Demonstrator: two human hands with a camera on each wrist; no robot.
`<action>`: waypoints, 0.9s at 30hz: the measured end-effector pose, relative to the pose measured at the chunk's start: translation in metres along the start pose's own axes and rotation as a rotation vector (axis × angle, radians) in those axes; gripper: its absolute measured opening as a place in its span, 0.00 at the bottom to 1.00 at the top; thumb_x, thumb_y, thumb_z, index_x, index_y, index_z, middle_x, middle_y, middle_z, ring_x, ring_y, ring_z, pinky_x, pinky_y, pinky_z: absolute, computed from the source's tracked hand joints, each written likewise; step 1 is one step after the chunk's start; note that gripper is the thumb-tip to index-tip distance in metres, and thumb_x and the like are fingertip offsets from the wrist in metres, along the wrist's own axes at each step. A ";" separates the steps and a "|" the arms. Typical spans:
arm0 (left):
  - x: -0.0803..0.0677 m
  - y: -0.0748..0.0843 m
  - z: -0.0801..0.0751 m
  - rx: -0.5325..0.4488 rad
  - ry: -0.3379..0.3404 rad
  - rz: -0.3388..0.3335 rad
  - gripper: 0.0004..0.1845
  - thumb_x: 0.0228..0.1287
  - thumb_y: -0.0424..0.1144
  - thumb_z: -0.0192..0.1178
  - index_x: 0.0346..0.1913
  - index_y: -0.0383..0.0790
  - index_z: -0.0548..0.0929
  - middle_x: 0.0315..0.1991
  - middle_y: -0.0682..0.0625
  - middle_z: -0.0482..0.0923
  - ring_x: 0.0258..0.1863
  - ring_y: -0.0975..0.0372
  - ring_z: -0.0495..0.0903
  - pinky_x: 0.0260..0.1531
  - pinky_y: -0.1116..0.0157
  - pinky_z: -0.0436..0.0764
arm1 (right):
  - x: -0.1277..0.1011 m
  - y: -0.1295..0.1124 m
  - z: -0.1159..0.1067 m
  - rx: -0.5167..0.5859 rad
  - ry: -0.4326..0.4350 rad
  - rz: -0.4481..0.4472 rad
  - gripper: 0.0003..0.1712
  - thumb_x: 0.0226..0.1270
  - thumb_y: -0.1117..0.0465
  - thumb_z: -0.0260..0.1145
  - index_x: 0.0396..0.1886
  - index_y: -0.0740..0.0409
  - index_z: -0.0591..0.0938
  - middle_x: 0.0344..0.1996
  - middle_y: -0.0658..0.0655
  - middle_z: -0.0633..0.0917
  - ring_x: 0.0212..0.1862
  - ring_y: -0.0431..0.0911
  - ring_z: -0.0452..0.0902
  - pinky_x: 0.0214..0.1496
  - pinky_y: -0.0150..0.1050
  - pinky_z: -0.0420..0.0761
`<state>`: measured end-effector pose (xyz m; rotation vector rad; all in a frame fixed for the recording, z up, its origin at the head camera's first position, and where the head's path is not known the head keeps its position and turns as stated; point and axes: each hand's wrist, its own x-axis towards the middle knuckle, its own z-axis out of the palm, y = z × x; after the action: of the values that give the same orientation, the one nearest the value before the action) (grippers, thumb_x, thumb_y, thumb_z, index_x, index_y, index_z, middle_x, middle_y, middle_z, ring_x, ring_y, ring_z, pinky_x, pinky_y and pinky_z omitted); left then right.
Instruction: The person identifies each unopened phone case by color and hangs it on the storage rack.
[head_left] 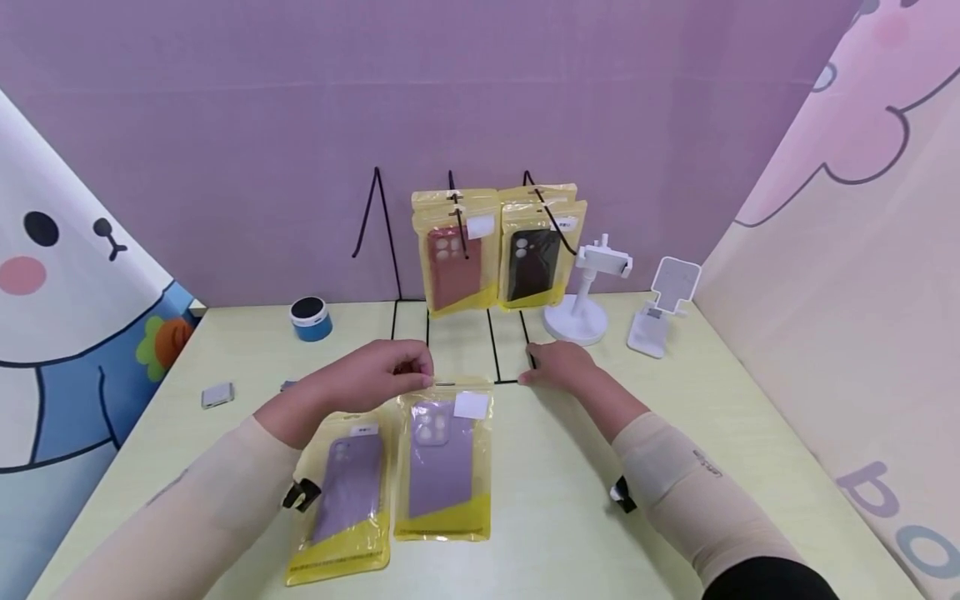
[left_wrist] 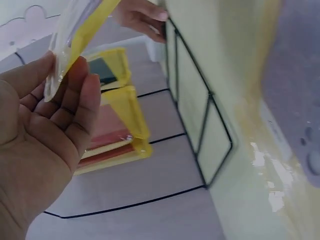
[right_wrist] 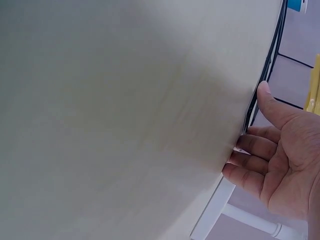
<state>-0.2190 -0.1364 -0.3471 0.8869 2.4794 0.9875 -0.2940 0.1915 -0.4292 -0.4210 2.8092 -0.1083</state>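
Observation:
My left hand (head_left: 378, 375) pinches the top edge of a clear and yellow bag with a purple phone case (head_left: 441, 479) inside; a white label sits near its top. In the left wrist view that bag (left_wrist: 87, 27) stands between thumb and fingers. Another bagged purple phone case (head_left: 348, 483) lies on the table, partly behind my left forearm. My right hand (head_left: 561, 367) holds the right side of the base of a black wire display rack (head_left: 493, 346). The right wrist view has the wire between its thumb (right_wrist: 265, 92) and fingers.
Bagged red (head_left: 456, 271) and black (head_left: 532, 265) phone cases hang on the rack's hooks; the left hook (head_left: 367, 212) is bare. Right of them stand a white round-based phone holder (head_left: 576, 317) and a folding stand (head_left: 648, 329). A blue jar (head_left: 311, 323) and small grey block (head_left: 217, 395) are at left.

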 end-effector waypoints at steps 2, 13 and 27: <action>-0.005 0.005 -0.002 -0.013 0.015 0.027 0.03 0.71 0.44 0.58 0.39 0.52 0.78 0.30 0.55 0.76 0.31 0.61 0.75 0.33 0.63 0.78 | 0.000 0.000 0.000 -0.003 -0.001 0.001 0.43 0.65 0.36 0.63 0.73 0.54 0.68 0.66 0.61 0.76 0.65 0.60 0.72 0.64 0.56 0.73; -0.028 0.028 -0.029 0.137 0.236 0.129 0.01 0.71 0.42 0.58 0.40 0.52 0.80 0.36 0.59 0.80 0.36 0.65 0.79 0.38 0.62 0.80 | 0.001 0.000 0.001 -0.007 -0.014 0.014 0.43 0.66 0.36 0.62 0.73 0.52 0.67 0.66 0.60 0.75 0.66 0.59 0.71 0.64 0.55 0.73; -0.061 0.045 -0.089 0.260 0.493 -0.056 0.09 0.73 0.45 0.56 0.47 0.45 0.80 0.41 0.50 0.81 0.40 0.57 0.77 0.37 0.63 0.79 | 0.002 0.002 0.004 -0.021 -0.007 0.000 0.41 0.66 0.36 0.62 0.72 0.52 0.69 0.65 0.59 0.77 0.64 0.57 0.73 0.62 0.55 0.75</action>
<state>-0.1979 -0.1954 -0.2482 0.7036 3.0856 0.9717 -0.2955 0.1922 -0.4336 -0.4260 2.8057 -0.0774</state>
